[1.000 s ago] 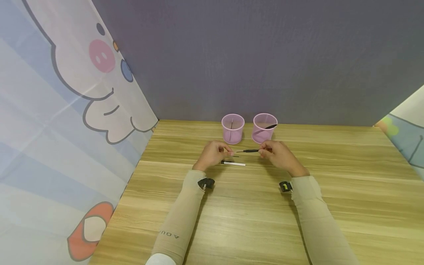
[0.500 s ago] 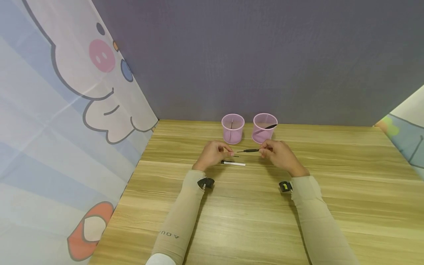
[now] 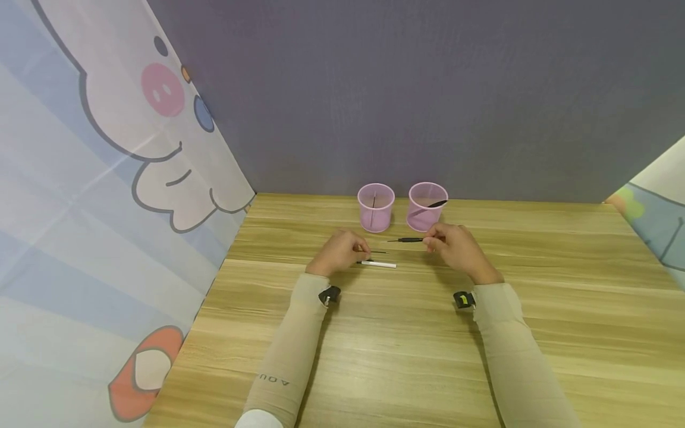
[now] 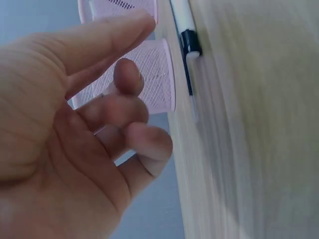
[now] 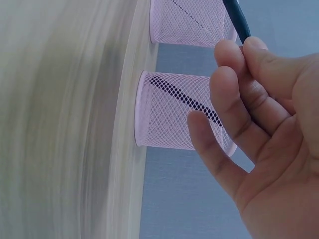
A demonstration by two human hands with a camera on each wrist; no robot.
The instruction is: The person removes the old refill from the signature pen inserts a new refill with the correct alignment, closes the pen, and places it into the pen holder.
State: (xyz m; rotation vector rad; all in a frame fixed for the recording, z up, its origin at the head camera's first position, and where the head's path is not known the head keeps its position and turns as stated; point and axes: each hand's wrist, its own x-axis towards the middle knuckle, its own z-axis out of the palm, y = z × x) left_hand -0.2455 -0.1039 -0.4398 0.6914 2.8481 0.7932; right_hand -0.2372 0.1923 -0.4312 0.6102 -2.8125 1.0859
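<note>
My right hand (image 3: 453, 249) pinches a slim black pen (image 3: 411, 240) by one end, between thumb and forefinger. A thin tip points left from it. In the right wrist view only part of this dark barrel (image 5: 236, 17) shows. Left of it, my left hand (image 3: 339, 252) hovers low, thumb and forefinger close together. Whether anything small lies between them is hidden. Beside these fingertips a thin dark rod (image 3: 379, 252) lies on the table. Just nearer lies a white pen piece (image 3: 382, 265) with a black end; the left wrist view shows this black end (image 4: 191, 42) close up.
Two pink mesh pen cups stand behind the hands. The left cup (image 3: 376, 221) holds a thin dark rod. In the right cup (image 3: 419, 221) a black pen (image 3: 437, 204) leans against the rim. A grey wall rises behind the wooden table (image 3: 396, 356).
My left hand has drawn slightly left and down, uncovering more of the thin rod on the table. My right hand has shifted slightly right with the black pen, widening the gap between the hands.
</note>
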